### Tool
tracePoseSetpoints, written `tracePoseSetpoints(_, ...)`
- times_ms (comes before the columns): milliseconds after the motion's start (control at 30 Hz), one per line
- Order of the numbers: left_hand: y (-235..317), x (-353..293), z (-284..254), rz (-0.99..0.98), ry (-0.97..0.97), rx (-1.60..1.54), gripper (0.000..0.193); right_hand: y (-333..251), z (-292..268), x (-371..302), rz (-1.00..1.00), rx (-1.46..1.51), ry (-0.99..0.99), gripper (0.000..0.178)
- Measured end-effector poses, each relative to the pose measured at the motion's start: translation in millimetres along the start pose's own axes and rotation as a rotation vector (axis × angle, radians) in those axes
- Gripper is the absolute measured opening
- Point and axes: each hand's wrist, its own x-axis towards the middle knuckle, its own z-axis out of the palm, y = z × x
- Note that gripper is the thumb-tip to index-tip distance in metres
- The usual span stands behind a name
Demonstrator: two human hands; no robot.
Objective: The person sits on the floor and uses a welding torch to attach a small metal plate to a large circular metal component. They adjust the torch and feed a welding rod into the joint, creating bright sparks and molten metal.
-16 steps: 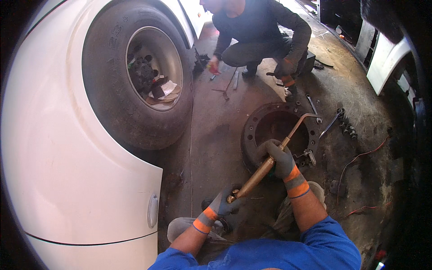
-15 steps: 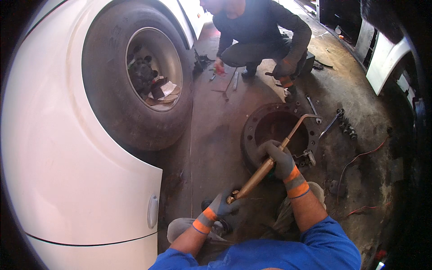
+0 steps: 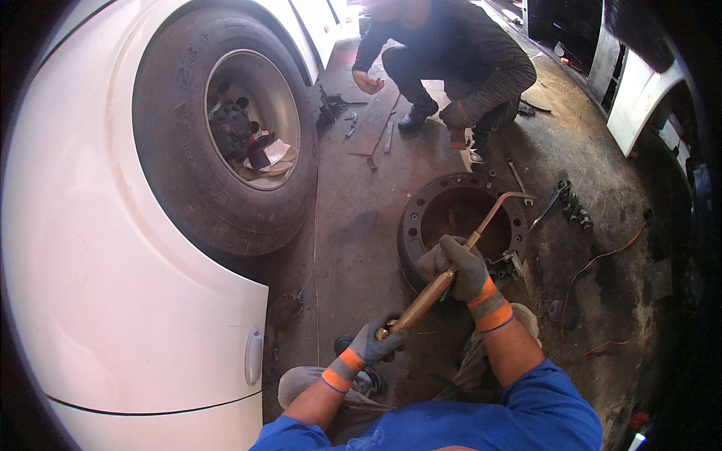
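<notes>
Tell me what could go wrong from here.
If the left hand or right hand slips, the brass-coloured tool might knock the metal drum. The crouching co-worker beyond the drum could be bumped if the tool swings forward. Someone might trip over the wrenches lying loose beside the drum.

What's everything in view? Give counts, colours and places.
Vehicle: one, white, left.
Wheel: one, black and grey, upper left.
Torch: one, brass, centre.
Drum: one, dark, beyond torch.
Long tools: two, silver, right of drum.
Small parts: several, dark, right.
Cord: count unclear, red, right.
Smaller tools: several, grey, upper centre.
Panel: one, white, upper right.
Other person: one, dark clothed, beyond drum.
Sleeves: two, blue, bottom.
Left hand: one, gloved grey, torch's rear.
Right hand: one, gloved grey, torch's middle.
</notes>
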Motion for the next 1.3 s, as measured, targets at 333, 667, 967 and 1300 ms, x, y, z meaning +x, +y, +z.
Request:
tracePoseSetpoints(333,-5.7,15.2,15.1,0.027,0.273,0.286,0.044,23.7,-7.0,18.6,0.067,0.014,0.456,0.026)
tracePoseSetpoints(667,-31.4,39.3,6.9,0.118,0.551,0.784,0.057,53.1,-44.5,37.3,0.076,-0.179,0.737,0.023)
tracePoseSetpoints(967,14.7,-15.6,10.9,0.009,-0.062,-0.142,0.039,-14.4,20.3,-13.1,-0.023,-0.178,0.007,0.035)
tracePoseSetpoints(1300,-27.6,29.5,13.2,0.113,0.397,0.377,0.043,31.0,-13.2,23.6,0.119,0.081,0.462,0.015)
